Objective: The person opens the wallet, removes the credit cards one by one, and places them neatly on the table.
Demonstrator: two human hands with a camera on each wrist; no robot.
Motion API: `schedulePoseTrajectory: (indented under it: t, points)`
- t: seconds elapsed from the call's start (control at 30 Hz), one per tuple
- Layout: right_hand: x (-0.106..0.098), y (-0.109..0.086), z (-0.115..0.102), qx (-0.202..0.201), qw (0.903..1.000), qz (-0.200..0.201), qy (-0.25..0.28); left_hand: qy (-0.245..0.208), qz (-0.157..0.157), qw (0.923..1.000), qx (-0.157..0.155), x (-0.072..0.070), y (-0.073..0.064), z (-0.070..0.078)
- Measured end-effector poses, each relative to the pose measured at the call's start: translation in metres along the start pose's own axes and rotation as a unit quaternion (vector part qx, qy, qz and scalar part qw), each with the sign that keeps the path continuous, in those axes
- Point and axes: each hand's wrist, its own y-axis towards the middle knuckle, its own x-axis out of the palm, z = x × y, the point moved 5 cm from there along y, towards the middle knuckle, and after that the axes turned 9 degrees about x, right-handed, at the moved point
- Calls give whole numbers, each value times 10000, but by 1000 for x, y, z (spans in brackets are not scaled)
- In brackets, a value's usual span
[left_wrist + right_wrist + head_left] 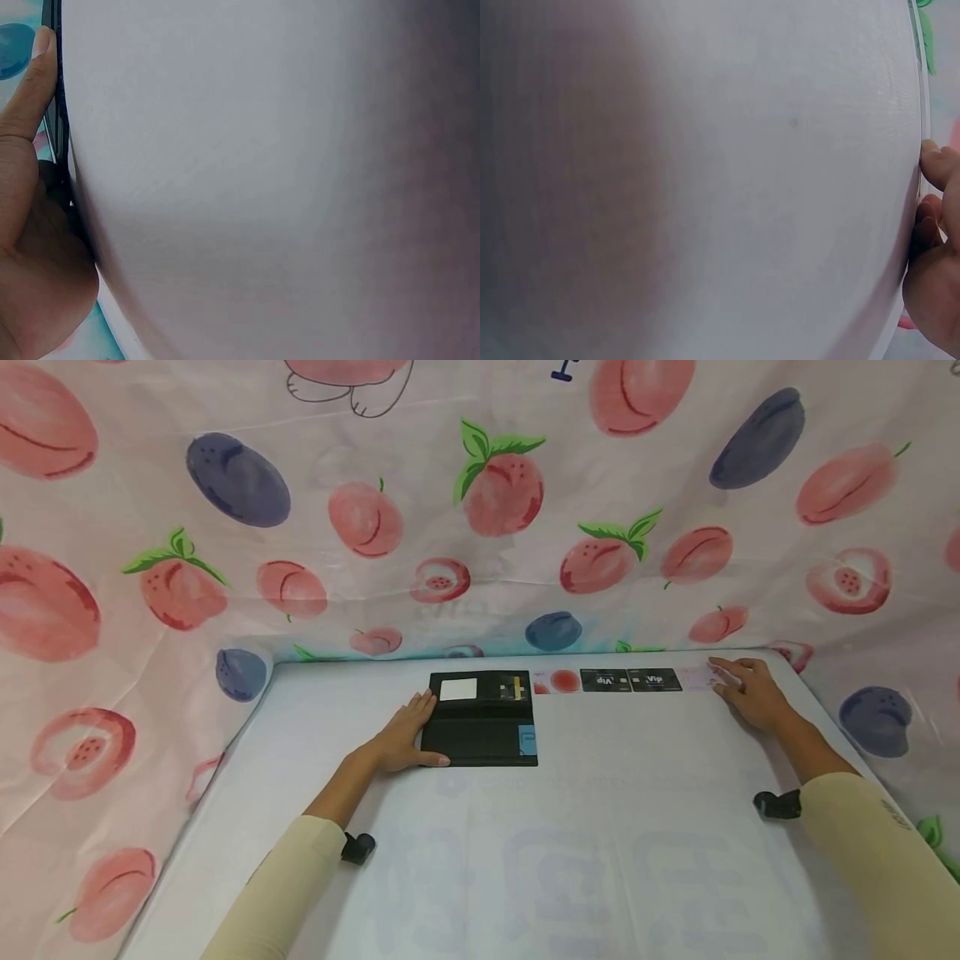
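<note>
Left hand (401,739) (thumb apart from fingers) rests on open black wallet (474,742), right hand (759,695), fingers apart, at pale card (694,679) near table's (525,843) far right corner.

Pale pink fabric (420,452) with red and dark-blue fruit prints behind and beside a white tabletop (600,793).
</note>
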Motion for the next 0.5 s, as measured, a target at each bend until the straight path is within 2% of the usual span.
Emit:
schedulePoseTrajectory:
  t: [0.5]
  points:
    - [1,2,0,85,9999,80,-11,-31,79,10000,-5,1,-2,3]
